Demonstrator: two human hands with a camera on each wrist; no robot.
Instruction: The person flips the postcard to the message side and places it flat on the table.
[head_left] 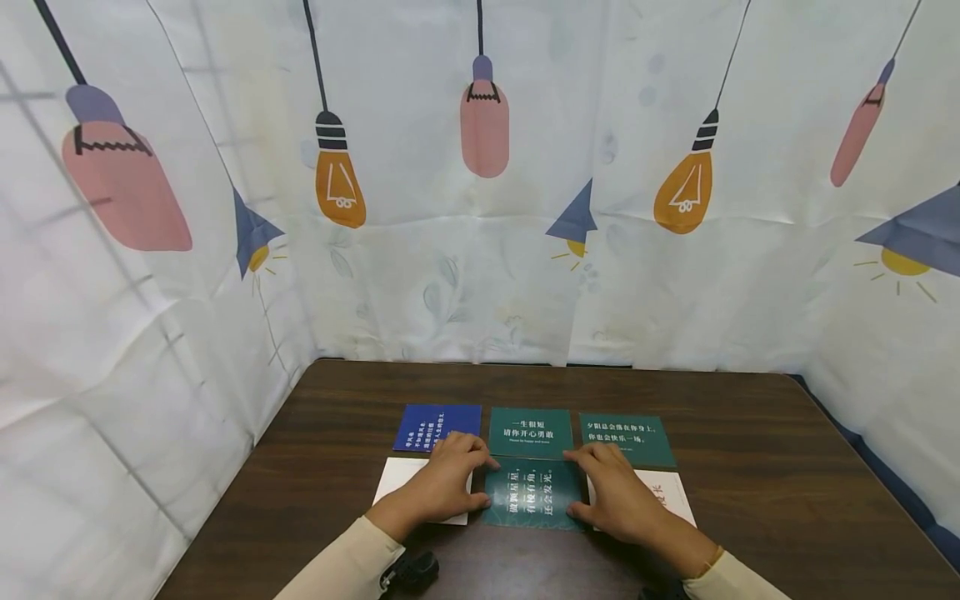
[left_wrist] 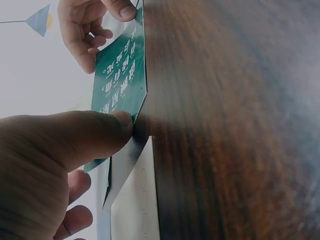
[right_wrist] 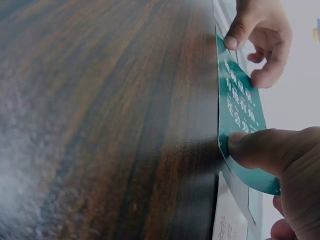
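A dark green card (head_left: 532, 493) with white lettering lies at the front middle, between both hands. My left hand (head_left: 446, 482) holds its left side, the thumb (left_wrist: 117, 125) on the near corner and the fingers further back. On the right side my right hand (head_left: 618, 492) grips it the same way, its thumb (right_wrist: 242, 145) at the near corner. Between the hands the card curves slightly in the wrist views. A white card (head_left: 397, 477) lies partly under my left hand, and another white card (head_left: 671, 493) with reddish writing is partly covered by my right.
Behind, a blue card (head_left: 420, 425), a green card (head_left: 530, 429) and another green card (head_left: 630, 437) form a back row on the dark wooden table (head_left: 285, 517). A white curtain (head_left: 450, 283) printed with lamps hangs along the table's back and sides.
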